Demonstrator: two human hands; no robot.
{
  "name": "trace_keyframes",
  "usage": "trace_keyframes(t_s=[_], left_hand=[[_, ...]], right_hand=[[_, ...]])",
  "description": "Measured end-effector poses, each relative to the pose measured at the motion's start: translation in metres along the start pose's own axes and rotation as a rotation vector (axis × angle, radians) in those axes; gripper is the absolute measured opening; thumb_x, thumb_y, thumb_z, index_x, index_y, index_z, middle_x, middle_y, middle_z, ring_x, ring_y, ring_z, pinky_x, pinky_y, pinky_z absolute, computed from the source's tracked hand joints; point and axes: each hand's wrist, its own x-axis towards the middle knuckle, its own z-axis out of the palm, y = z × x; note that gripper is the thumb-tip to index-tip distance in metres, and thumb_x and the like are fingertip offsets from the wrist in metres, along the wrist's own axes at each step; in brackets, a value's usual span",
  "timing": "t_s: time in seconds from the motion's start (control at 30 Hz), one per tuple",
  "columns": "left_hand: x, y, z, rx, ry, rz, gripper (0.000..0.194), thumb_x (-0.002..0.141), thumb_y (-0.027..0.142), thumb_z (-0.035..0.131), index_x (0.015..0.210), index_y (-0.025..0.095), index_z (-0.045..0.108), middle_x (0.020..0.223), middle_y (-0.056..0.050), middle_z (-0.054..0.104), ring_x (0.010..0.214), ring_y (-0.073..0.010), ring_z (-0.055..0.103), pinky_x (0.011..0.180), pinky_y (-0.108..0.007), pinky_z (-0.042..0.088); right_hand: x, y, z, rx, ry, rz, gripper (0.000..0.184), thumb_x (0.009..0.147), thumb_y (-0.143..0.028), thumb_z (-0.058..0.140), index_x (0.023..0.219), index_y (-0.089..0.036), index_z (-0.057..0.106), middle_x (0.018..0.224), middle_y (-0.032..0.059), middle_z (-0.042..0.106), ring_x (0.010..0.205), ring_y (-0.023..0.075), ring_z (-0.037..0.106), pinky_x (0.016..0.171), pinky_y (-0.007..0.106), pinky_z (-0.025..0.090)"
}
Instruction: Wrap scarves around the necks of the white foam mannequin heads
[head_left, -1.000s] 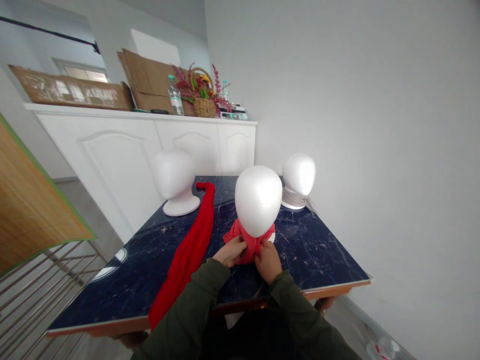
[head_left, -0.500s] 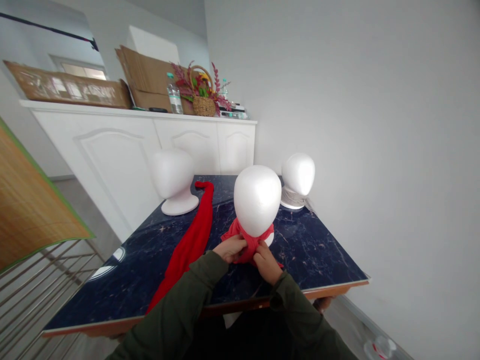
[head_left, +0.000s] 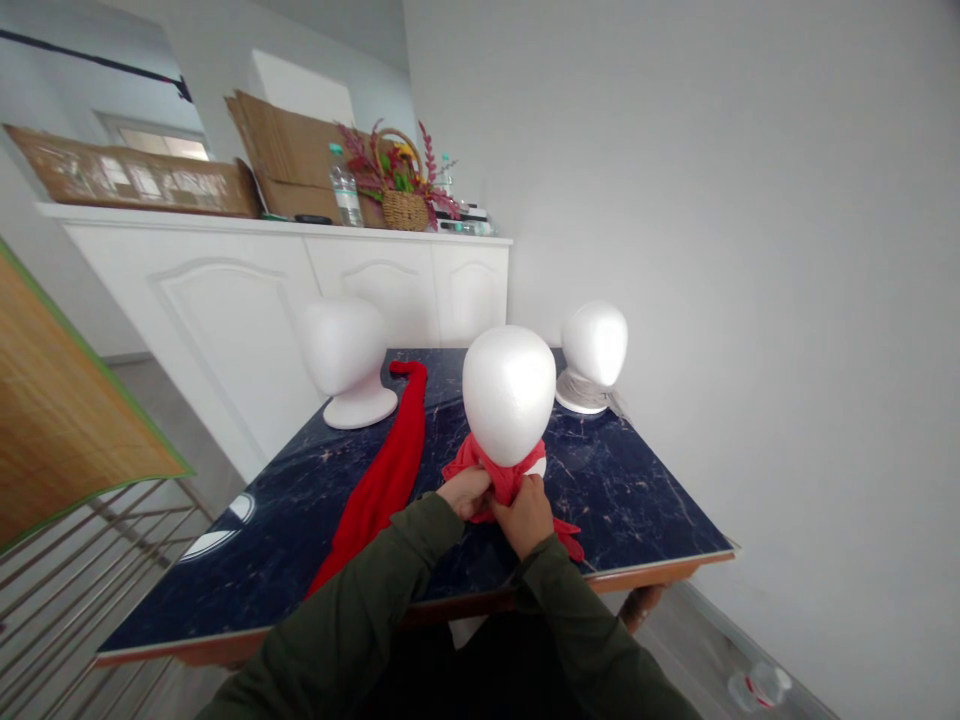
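Observation:
A white mannequin head (head_left: 509, 392) stands upright near the front of the table, a coral-red scarf (head_left: 501, 478) wrapped round its neck. My left hand (head_left: 468, 492) is closed on the scarf at the front of the neck. Right beside it, my right hand (head_left: 529, 515) also grips the scarf, fingers pinched together. One end of the cloth lies on the table to the right of my right hand. My fingers and the folds hide the exact spot where the cloth crosses. A long red scarf (head_left: 390, 460) lies stretched out on the left.
On the dark blue marbled table (head_left: 630, 500) stand a bare mannequin head (head_left: 345, 350) at left and another mannequin head (head_left: 596, 345) with grey cloth round its neck at right. A metal rack (head_left: 97, 560) is at left. Behind, a white cabinet (head_left: 232, 300) bears boxes and a flower basket (head_left: 406, 208).
My right hand has shifted slightly and turned more over the scarf, close against the left hand. More of the scarf's end now shows at the right. The view has moved a little.

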Motion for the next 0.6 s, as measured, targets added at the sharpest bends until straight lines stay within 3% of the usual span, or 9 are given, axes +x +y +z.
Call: trace_keyframes(t_s=[0.13, 0.23, 0.4, 0.47, 0.6], left_hand=[[-0.001, 0.001, -0.001, -0.053, -0.057, -0.067, 0.019, 0.064, 0.02, 0.061, 0.083, 0.016, 0.06, 0.064, -0.001, 0.065, 0.065, -0.0154, 0.06, 0.049, -0.02, 0.04], [-0.002, 0.004, -0.003, -0.079, -0.089, -0.094, 0.017, 0.064, 0.019, 0.063, 0.08, 0.016, 0.06, 0.06, 0.0, 0.063, 0.06, -0.0129, 0.059, 0.05, -0.019, 0.04], [0.0, 0.007, -0.009, -0.077, -0.091, -0.129, 0.025, 0.056, 0.017, 0.071, 0.077, 0.015, 0.059, 0.051, 0.004, 0.058, 0.049, -0.0103, 0.054, 0.049, -0.02, 0.04], [0.002, 0.007, -0.013, -0.07, -0.095, -0.146, 0.027, 0.054, 0.017, 0.073, 0.076, 0.015, 0.058, 0.05, 0.004, 0.058, 0.048, -0.0105, 0.054, 0.049, -0.021, 0.04], [0.004, 0.005, -0.015, -0.076, -0.136, -0.2, 0.029, 0.054, 0.021, 0.074, 0.078, 0.014, 0.058, 0.054, 0.002, 0.06, 0.052, -0.0124, 0.056, 0.05, -0.022, 0.04]], right_hand=[[-0.002, 0.002, -0.002, 0.065, 0.057, -0.055, 0.047, 0.065, -0.02, 0.053, 0.11, -0.008, 0.044, 0.099, 0.0135, 0.052, 0.089, 0.0244, 0.054, 0.076, 0.035, 0.044], [-0.004, 0.003, -0.003, 0.098, 0.037, -0.156, 0.051, 0.067, -0.014, 0.048, 0.117, -0.009, 0.041, 0.105, 0.0144, 0.051, 0.095, 0.0246, 0.051, 0.081, 0.036, 0.042], [-0.001, 0.005, -0.006, 0.16, 0.072, -0.226, 0.038, 0.066, -0.009, 0.042, 0.101, -0.013, 0.054, 0.095, 0.0106, 0.054, 0.093, 0.0225, 0.048, 0.085, 0.037, 0.039], [0.002, 0.006, -0.009, 0.177, 0.084, -0.194, 0.029, 0.065, -0.011, 0.044, 0.09, -0.013, 0.058, 0.089, 0.0098, 0.056, 0.087, 0.0219, 0.049, 0.082, 0.037, 0.039], [0.005, 0.008, -0.011, 0.264, -0.012, -0.066, 0.017, 0.065, -0.013, 0.042, 0.072, -0.015, 0.057, 0.072, 0.0056, 0.058, 0.069, 0.0182, 0.051, 0.07, 0.031, 0.041]])
